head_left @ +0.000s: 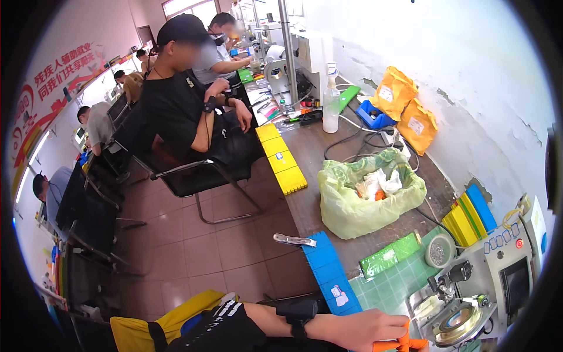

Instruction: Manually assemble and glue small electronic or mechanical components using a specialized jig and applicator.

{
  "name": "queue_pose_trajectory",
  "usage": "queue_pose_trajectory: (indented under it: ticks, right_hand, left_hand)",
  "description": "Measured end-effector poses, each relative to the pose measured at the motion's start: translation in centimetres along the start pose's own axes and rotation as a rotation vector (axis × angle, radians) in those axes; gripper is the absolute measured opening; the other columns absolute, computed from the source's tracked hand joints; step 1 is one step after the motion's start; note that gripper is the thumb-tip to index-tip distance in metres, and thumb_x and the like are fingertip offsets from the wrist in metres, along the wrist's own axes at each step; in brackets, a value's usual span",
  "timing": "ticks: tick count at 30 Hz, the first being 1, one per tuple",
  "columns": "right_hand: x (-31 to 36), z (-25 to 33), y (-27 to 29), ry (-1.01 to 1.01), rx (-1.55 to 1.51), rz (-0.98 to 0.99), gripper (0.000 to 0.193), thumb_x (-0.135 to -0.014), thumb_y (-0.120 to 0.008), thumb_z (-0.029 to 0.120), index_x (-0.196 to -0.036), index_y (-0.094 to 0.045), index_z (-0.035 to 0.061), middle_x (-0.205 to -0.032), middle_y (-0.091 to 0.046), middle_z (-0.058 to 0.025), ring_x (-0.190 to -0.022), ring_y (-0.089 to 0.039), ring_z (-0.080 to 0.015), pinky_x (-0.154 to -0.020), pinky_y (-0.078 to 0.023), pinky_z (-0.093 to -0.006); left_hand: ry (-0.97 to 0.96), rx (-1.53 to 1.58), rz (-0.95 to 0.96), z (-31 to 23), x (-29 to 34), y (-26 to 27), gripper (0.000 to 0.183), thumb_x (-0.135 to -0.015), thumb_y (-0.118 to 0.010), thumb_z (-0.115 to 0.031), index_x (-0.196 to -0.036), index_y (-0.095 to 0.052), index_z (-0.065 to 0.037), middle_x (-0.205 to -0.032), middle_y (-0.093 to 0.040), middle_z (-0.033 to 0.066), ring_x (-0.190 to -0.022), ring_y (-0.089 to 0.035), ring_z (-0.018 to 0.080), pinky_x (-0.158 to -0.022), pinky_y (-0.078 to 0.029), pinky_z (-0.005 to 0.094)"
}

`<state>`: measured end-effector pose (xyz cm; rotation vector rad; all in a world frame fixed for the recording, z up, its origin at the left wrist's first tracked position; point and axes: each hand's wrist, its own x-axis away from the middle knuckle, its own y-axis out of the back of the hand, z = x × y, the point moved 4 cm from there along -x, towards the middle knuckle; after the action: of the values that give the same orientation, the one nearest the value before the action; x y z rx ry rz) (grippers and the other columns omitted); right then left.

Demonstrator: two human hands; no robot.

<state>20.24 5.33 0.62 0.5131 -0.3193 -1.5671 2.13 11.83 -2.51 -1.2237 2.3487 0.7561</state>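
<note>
Okay, on my feed the left hand (365, 330) has fingers (394, 330) clenched on orange cloth (410, 345) near the front edge of the bench (306, 148), beside the round metal fixture (458, 321); right hand unseen. I'd pinch steadily, loose ends clear.

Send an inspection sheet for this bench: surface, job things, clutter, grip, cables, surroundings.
Surface: brown bench, green gridded mat.
Job things: machine with round metal disc; orange material at the fingers.
Clutter: bag-lined container holding crumpled white pieces; green packet; blue strip; silver tool jutting past the bench edge; bottle.
Grip: left hand near the machine, orange worn or held unclear; right hand out of view.
Cables: dark and white runs tangled behind the container.
Surroundings: seated person in black; white wall, paint peeling.
</note>
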Motion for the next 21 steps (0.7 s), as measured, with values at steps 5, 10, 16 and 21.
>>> queue_pose_trajectory:
  ticks: [5, 10, 16, 21]
  right_hand:
    - [0.4, 0.0, 0.4, 0.01, 0.047, 0.002, 0.016, -0.102, -0.067, 0.013, -0.107, -0.07, -0.0016, -0.089, -0.069, -0.0119, -0.079, -0.066, -0.0205, -0.071, -0.054, -0.0323]
    - [0.8, 0.1, 1.1, 0.054, 0.106, -0.007, 0.013, -0.101, -0.068, 0.01, -0.107, -0.07, -0.0008, -0.089, -0.069, -0.0119, -0.078, -0.066, -0.0203, -0.069, -0.053, -0.0325]
    - [1.3, -0.3, 1.5, 0.018, 0.082, -0.024, 0.013, -0.102, -0.068, 0.011, -0.107, -0.07, -0.0009, -0.089, -0.069, -0.0118, -0.078, -0.066, -0.0208, -0.07, -0.054, -0.033]
    - [1.4, 0.1, 1.5, 0.045, 0.046, -0.042, 0.013, -0.103, -0.068, 0.012, -0.107, -0.07, -0.0009, -0.088, -0.069, -0.0125, -0.078, -0.067, -0.0205, -0.07, -0.054, -0.0324]
  left_hand:
    - [-0.069, -0.088, 0.017, -0.9, -0.4, -0.1, 0.015, -0.099, -0.072, -0.018, -0.107, -0.066, -0.007, -0.101, -0.061, 0.0104, -0.073, -0.066, 0.0309, -0.061, -0.053, 0.0384]
    - [-0.105, -0.181, 0.048, -1.3, -0.9, -0.7, 0.015, -0.099, -0.07, -0.019, -0.106, -0.065, -0.007, -0.1, -0.061, 0.0109, -0.069, -0.064, 0.0305, -0.058, -0.052, 0.0386]
    - [-0.108, -0.182, 0.039, -1.1, -1.1, -1.5, 0.015, -0.099, -0.068, -0.018, -0.106, -0.061, -0.006, -0.098, -0.059, 0.0115, -0.066, -0.062, 0.0311, -0.056, -0.05, 0.0397]
    - [-0.041, -0.113, 0.084, -1.1, -1.1, -1.7, 0.016, -0.1, -0.067, -0.018, -0.105, -0.059, -0.006, -0.099, -0.058, 0.0124, -0.07, -0.062, 0.0338, -0.059, -0.05, 0.0415]
